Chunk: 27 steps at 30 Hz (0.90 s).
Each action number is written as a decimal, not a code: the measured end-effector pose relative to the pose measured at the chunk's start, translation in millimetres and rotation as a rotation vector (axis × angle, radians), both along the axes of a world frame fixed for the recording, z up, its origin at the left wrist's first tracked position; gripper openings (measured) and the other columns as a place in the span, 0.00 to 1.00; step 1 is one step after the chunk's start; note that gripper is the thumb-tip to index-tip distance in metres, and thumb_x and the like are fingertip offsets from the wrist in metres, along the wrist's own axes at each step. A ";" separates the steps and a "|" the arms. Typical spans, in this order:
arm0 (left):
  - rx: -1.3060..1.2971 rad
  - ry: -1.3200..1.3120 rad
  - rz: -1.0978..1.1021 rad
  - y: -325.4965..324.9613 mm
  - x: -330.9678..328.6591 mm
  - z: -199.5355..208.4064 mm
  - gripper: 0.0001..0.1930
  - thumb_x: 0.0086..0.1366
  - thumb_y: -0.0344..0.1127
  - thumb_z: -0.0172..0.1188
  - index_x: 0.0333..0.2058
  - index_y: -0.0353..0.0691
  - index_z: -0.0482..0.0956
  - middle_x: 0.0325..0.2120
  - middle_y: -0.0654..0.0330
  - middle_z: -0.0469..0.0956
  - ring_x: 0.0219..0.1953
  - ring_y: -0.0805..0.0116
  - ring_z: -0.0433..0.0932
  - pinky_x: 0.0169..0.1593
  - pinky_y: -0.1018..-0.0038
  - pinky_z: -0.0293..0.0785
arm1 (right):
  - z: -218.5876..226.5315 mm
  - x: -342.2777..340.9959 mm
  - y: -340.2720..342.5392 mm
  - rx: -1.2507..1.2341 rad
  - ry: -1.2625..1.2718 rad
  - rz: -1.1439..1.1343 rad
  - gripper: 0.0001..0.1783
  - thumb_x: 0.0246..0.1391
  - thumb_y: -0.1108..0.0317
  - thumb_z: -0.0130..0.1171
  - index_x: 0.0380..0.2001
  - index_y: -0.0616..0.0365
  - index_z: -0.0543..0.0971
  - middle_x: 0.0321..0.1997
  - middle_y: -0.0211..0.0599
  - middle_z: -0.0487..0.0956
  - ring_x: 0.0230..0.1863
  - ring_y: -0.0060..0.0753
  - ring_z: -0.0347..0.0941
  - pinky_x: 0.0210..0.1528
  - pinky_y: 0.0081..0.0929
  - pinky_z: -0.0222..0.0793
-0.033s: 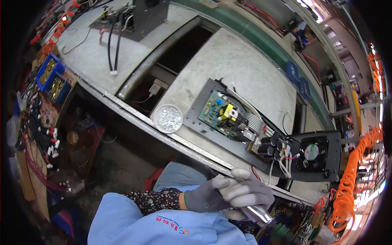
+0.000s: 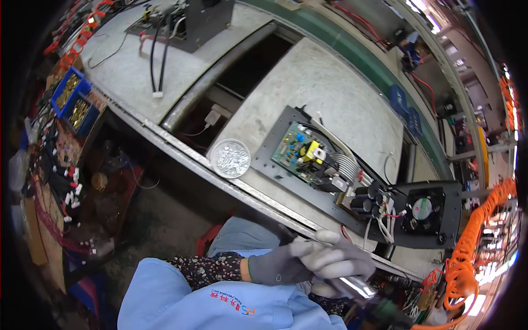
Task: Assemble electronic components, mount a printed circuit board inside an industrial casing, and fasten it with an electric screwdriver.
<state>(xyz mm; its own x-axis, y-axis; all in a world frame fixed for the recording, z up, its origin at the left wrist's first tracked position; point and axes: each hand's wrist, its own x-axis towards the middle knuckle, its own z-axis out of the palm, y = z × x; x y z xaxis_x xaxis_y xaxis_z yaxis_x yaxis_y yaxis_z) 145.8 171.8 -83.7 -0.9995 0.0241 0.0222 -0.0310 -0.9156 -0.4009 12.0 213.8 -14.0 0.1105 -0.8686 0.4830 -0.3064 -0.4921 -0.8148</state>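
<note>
The pale workbench [image 2: 330,77] over there has a marked, scuffed top, broken by a dark gap [image 2: 250,71]. Right of that gap, near the front edge, sits a round dish [image 2: 212,164] of small silvery pieces [image 2: 231,158]; just beside it lies a dark metal chassis [image 2: 316,192], its electronics [image 2: 313,151] exposed. Left of the gap stands another dark unit [image 2: 208,25], two black cables [image 2: 164,60] trailing across the surface.

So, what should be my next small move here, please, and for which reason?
I would perhaps move the left hand to the round dish for one of the small metal pieces: the right hand appears closed around the silver tool, both hands are together by the bench edge, and the open dish stands beside the grey plate carrying the circuit board.
</note>
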 end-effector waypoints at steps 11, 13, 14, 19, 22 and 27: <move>-2.671 -1.549 0.789 -147.4 57.7 -50.9 0.47 0.38 0.52 0.69 0.57 0.38 0.62 0.52 0.49 0.62 0.56 0.49 0.60 0.62 0.54 0.47 | -37.0 -31.1 30.7 0.227 -0.355 -0.692 0.15 0.44 0.84 0.58 0.37 0.68 0.70 0.37 0.46 0.75 0.31 0.30 0.74 0.37 0.26 0.73; -2.693 -1.500 0.611 -157.0 57.2 -65.7 0.49 0.36 0.52 0.69 0.58 0.40 0.61 0.51 0.51 0.64 0.56 0.52 0.61 0.64 0.55 0.44 | -45.8 -34.2 36.8 0.222 -0.343 -0.711 0.15 0.42 0.84 0.59 0.36 0.68 0.71 0.36 0.45 0.76 0.32 0.30 0.74 0.38 0.26 0.73; -2.703 -1.486 0.604 -157.3 55.5 -70.7 0.49 0.36 0.52 0.69 0.58 0.40 0.61 0.51 0.51 0.64 0.56 0.52 0.61 0.64 0.55 0.44 | -47.4 -34.2 39.5 0.222 -0.350 -0.721 0.15 0.42 0.84 0.59 0.36 0.68 0.71 0.36 0.45 0.76 0.32 0.30 0.74 0.38 0.26 0.73; -2.733 -1.452 0.604 -154.6 54.4 -71.5 0.46 0.36 0.52 0.69 0.55 0.37 0.65 0.45 0.55 0.70 0.53 0.58 0.66 0.64 0.55 0.44 | -61.9 -26.5 35.1 0.109 -0.234 -0.817 0.16 0.40 0.80 0.63 0.36 0.63 0.73 0.36 0.43 0.78 0.35 0.26 0.73 0.40 0.20 0.69; -2.674 -1.410 0.625 -132.2 58.0 -49.2 0.41 0.35 0.50 0.70 0.49 0.35 0.68 0.39 0.55 0.69 0.48 0.57 0.67 0.61 0.56 0.49 | -66.9 -31.7 34.1 0.110 -0.248 -0.714 0.17 0.39 0.83 0.62 0.36 0.63 0.72 0.36 0.42 0.78 0.35 0.25 0.73 0.39 0.20 0.69; -2.718 -0.833 0.533 -77.6 30.0 -37.7 0.45 0.36 0.50 0.70 0.55 0.39 0.65 0.38 0.56 0.69 0.48 0.59 0.68 0.62 0.57 0.48 | -64.2 -34.5 42.1 0.130 -0.328 -0.855 0.17 0.40 0.86 0.58 0.35 0.62 0.70 0.35 0.44 0.76 0.33 0.28 0.72 0.37 0.26 0.72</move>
